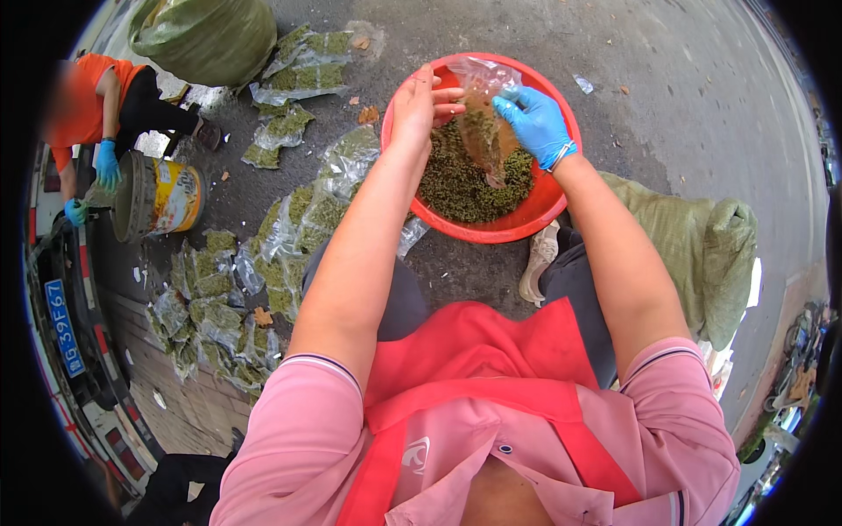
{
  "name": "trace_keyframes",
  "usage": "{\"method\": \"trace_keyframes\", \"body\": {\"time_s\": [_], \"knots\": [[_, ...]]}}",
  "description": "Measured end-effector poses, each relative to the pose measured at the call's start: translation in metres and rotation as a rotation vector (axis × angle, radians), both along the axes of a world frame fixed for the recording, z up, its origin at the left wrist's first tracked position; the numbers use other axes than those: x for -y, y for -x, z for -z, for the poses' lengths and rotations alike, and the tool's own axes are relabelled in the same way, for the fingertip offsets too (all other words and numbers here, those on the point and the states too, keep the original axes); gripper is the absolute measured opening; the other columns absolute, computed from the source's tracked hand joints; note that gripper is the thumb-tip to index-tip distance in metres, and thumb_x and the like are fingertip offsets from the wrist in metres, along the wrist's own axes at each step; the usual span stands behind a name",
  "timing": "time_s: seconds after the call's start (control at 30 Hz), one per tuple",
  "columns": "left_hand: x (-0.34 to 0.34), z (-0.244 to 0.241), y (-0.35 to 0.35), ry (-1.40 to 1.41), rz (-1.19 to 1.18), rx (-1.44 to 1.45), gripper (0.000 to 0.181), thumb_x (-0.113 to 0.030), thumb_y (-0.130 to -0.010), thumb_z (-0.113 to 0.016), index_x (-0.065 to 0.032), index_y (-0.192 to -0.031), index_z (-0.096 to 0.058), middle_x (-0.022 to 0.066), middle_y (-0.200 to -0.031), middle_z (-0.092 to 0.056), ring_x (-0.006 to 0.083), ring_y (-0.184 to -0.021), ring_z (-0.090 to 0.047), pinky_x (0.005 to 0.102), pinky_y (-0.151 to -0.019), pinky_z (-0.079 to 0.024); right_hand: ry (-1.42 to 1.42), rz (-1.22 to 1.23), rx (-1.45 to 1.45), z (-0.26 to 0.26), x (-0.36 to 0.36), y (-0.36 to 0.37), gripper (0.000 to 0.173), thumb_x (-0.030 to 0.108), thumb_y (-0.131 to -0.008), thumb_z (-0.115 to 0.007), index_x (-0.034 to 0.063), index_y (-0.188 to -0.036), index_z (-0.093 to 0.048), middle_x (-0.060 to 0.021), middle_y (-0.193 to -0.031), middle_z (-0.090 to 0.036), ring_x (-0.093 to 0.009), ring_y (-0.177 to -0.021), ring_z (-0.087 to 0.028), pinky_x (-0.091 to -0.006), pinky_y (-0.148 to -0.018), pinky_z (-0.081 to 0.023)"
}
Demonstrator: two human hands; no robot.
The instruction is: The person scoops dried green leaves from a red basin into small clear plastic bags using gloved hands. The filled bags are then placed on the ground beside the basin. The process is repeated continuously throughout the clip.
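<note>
A red plastic basin (pixel 483 231) stands on the ground before me, partly filled with small green peppercorn-like grains (pixel 470 187). Over it hangs a clear plastic bag (pixel 485 125) with some grains inside. My right hand (pixel 536 125), in a blue disposable glove, pinches the bag's right side. On the other side is my bare left hand (pixel 424 108), fingers apart and their tips by the bag's edge. Whether those fingertips touch the plastic is hard to tell.
Flat clear packs of green grains (pixel 283 243) cover the pavement at left. A full green woven sack (pixel 207 39) stands behind them; another woven sack (pixel 691 243) lies at right. A person in orange (pixel 108 98) bends over a bucket (pixel 161 197) beside a parked vehicle (pixel 99 368).
</note>
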State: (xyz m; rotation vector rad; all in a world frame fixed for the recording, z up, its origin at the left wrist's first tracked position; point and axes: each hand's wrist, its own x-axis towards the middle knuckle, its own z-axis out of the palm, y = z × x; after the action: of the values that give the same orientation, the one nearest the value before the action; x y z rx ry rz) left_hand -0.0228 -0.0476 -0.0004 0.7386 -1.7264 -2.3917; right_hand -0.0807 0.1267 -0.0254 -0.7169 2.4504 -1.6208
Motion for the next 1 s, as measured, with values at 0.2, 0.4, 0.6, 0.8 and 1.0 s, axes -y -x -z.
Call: {"method": "trace_keyframes", "body": {"time_s": [0.2,0.4,0.6,0.8,1.0], "knots": [[-0.014,0.016,-0.039,1.144,0.703,0.151,0.054,-0.054,-0.069,-0.064,-0.007,-0.095,-0.062,0.0082,-0.083,-0.066,0.0215,-0.075,-0.063,0.0326,-0.069,-0.047,-0.238,0.028,0.301,0.02,-0.01,0.029,0.022,0.023,-0.08,-0.059,0.0016,-0.084,-0.061,-0.0124,-0.074,-0.062,-0.019,-0.063,-0.06,-0.0332,-0.058,-0.049],[-0.008,0.023,-0.041,1.287,0.56,0.039,0.035,-0.038,-0.069,-0.065,-0.0126,-0.092,-0.064,0.0096,-0.078,-0.065,0.0249,-0.077,-0.063,0.0375,-0.069,-0.048,0.107,0.124,0.623,-0.001,-0.009,0.026,0.028,0.032,-0.084,-0.058,0.0045,-0.091,-0.06,-0.005,-0.08,-0.062,-0.014,-0.061,-0.058,-0.0262,-0.048,-0.049],[0.017,0.003,-0.028,0.965,0.405,0.183,0.03,-0.035,-0.075,-0.063,-0.01,-0.092,-0.064,0.004,-0.071,-0.065,0.0159,-0.062,-0.064,0.0316,-0.061,-0.047,0.108,-0.081,0.698,-0.006,-0.055,0.051,0.019,0.015,-0.079,-0.064,0.0061,-0.095,-0.061,-0.004,-0.087,-0.064,-0.014,-0.078,-0.061,-0.0299,-0.066,-0.052],[0.039,0.023,-0.017,0.646,0.256,0.121,0.031,-0.029,-0.081,-0.062,-0.0031,-0.097,-0.062,0.0047,-0.075,-0.066,0.0117,-0.057,-0.063,0.0247,-0.053,-0.048,0.266,0.156,0.57,-0.024,-0.081,0.057,0.017,0.005,-0.076,-0.064,0.0039,-0.092,-0.062,-0.0067,-0.087,-0.065,-0.016,-0.075,-0.062,-0.028,-0.066,-0.051],[0.021,0.014,-0.011,0.273,0.27,-0.066,0.022,-0.014,-0.083,-0.061,0.0034,-0.095,-0.06,0.009,-0.078,-0.064,0.013,-0.06,-0.061,0.0232,-0.049,-0.049,0.025,0.416,0.145,0.001,-0.11,0.075,0.048,0.014,-0.069,-0.072,0.0011,-0.111,-0.054,-0.0116,-0.103,-0.061,-0.019,-0.087,-0.06,-0.0292,-0.074,-0.049]]}}
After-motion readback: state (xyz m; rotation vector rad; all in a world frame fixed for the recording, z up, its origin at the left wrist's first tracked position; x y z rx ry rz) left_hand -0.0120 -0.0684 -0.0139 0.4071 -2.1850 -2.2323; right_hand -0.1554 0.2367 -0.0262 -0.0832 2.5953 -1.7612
